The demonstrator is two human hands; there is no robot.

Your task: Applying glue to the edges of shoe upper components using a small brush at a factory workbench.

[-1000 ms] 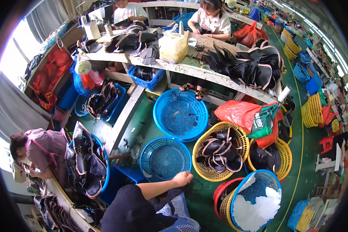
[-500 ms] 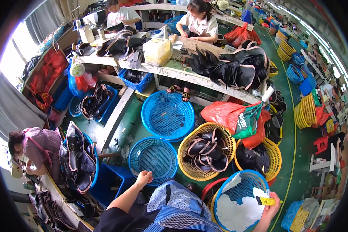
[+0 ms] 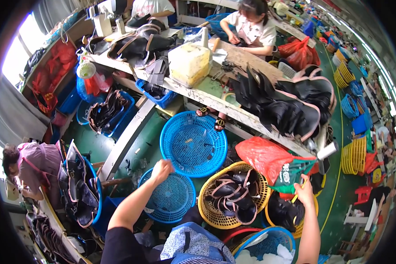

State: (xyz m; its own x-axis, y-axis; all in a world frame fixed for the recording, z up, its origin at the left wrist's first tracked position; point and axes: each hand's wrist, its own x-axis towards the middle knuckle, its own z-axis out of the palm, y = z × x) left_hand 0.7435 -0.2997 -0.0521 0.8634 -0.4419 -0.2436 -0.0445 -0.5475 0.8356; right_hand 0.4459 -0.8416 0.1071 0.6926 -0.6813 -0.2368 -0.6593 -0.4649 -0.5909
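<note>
My left hand (image 3: 163,170), slightly blurred, is above the rim between two round blue baskets, the farther one (image 3: 171,160) and the nearer one (image 3: 166,198). Its fingers are curled, and whatever they may hold is hidden. On the right, my right hand (image 3: 304,192) grips a thin yellow tool (image 3: 294,199), seen edge-on, so its kind is unclear. This hand is by a green bag (image 3: 288,176) and red bag (image 3: 259,155), over a yellow basket of black pieces (image 3: 282,210). Nearer me, a blue basket (image 3: 290,240) holds white sheets (image 3: 268,255).
A yellow basket (image 3: 203,207) of black shoe uppers (image 3: 235,193) stands between my arms. Beyond is a long workbench (image 3: 215,94) piled with black uppers (image 3: 290,105); two people sit behind it. Another person (image 3: 37,160) bends at the left. A white beam (image 3: 130,138) crosses the floor.
My right hand has moved forward from the basket of white sheets to the bags, still with the yellow tool. My left hand has reached farther forward. The view has shifted.
</note>
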